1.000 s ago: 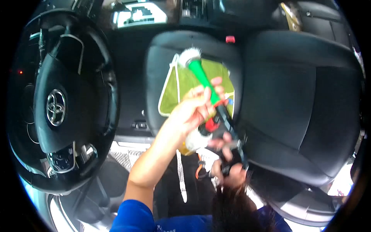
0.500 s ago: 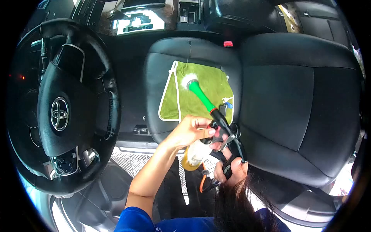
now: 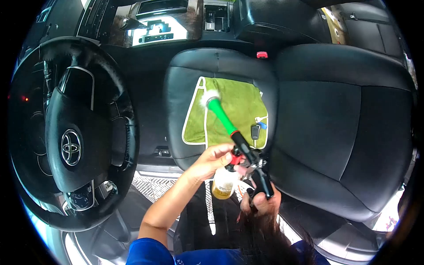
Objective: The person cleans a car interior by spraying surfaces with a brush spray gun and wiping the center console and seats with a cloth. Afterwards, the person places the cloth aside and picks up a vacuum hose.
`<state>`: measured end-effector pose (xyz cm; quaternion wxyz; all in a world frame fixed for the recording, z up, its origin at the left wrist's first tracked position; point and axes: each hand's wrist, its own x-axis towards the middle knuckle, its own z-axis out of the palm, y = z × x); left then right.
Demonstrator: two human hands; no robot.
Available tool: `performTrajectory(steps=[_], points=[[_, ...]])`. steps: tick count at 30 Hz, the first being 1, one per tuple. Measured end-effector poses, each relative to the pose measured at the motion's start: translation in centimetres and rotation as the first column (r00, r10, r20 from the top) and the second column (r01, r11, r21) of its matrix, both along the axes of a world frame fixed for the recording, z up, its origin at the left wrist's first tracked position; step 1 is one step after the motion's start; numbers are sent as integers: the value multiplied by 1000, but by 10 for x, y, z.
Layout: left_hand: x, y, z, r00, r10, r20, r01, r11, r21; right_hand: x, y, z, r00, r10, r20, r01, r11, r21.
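My right hand (image 3: 263, 201) is wrapped round the black handle of a spray gun (image 3: 241, 145), whose green nozzle (image 3: 222, 118) ends in a round white brush. The gun slants up and left over a green cloth (image 3: 238, 99) on the seat. Under the gun hangs a bottle (image 3: 223, 183) of yellowish liquid. My left hand (image 3: 212, 162) has its fingers closed round the red and black fitting at the bottle's neck. A black car key (image 3: 255, 132) lies on the cloth's right part. Long hair partly hides my right wrist.
A steering wheel (image 3: 126, 137) stands at the left. The black seat backrest (image 3: 322, 128) is at the right, with a red buckle (image 3: 262, 54) near its upper left. The gear selector panel (image 3: 153, 33) is at the top. Below the seat is a patterned floor mat (image 3: 152, 186).
My left hand has gone from the green nozzle down to the fitting at the bottle's neck. The gun has shifted lower, with its brush now nearer the cloth's left part.
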<state>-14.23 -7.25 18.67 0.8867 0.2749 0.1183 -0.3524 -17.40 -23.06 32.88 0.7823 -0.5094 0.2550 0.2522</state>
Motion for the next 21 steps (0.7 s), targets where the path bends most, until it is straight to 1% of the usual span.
performTrajectory(steps=[1, 2, 3, 4, 6, 7, 8, 10, 11, 13, 14, 16, 17, 19, 20, 21], points=[[4, -10, 7, 979, 202, 15, -203, 979, 25, 3, 5, -4, 993, -95, 73, 97, 995, -20], [6, -9, 4, 976, 210, 64, -212, 977, 29, 2, 2, -6, 994, -101, 51, 101, 995, 14], [11, -8, 6, 984, 167, 64, -173, 980, 96, 3, 1, -7, 994, -107, 28, 105, 993, 46], [17, -6, 10, 990, 124, 60, -132, 978, 160, 8, 3, -5, 992, -116, 41, 115, 993, 29], [31, -1, 14, 996, 44, 79, -62, 970, 233, 19, 7, -4, 989, -139, 48, 138, 990, 22], [42, 2, 24, 999, -26, 40, 16, 969, 246, 25, 9, -5, 988, -152, 41, 151, 988, 33], [48, 2, 23, 991, -83, 110, 44, 947, 317, 32, 7, -4, 988, -156, 3, 156, 988, 3], [51, 4, 8, 980, -174, 99, 134, 938, 319, 38, 4, -6, 984, -180, 11, 178, 981, 71], [49, 5, 2, 980, -173, 99, 133, 939, 317, 41, 2, -7, 984, -179, 10, 178, 982, 69], [43, 13, -10, 981, -180, 69, 164, 969, 184, 45, 0, -7, 989, -129, -66, 137, 980, 141], [40, 18, -13, 975, -208, 80, 194, 968, 158, 45, 1, -7, 989, -112, -93, 123, 985, 121], [33, 23, -21, 974, -214, 70, 212, 976, 47, 43, 3, -4, 989, -93, -112, 107, 986, 125], [30, 24, -23, 975, -211, 66, 208, 977, 49, 41, 4, -3, 989, -89, -115, 104, 986, 127], [26, 24, -24, 980, -194, 35, 196, 978, -76, 40, 4, -2, 988, -103, -112, 119, 982, 144], [26, 24, -18, 977, -200, -76, 195, 978, -73, 42, -1, -5, 989, -98, -109, 121, 965, 231], [27, 23, -15, 983, -166, -78, 171, 984, 56, 46, -2, -7, 987, -109, -115, 131, 968, 213]])
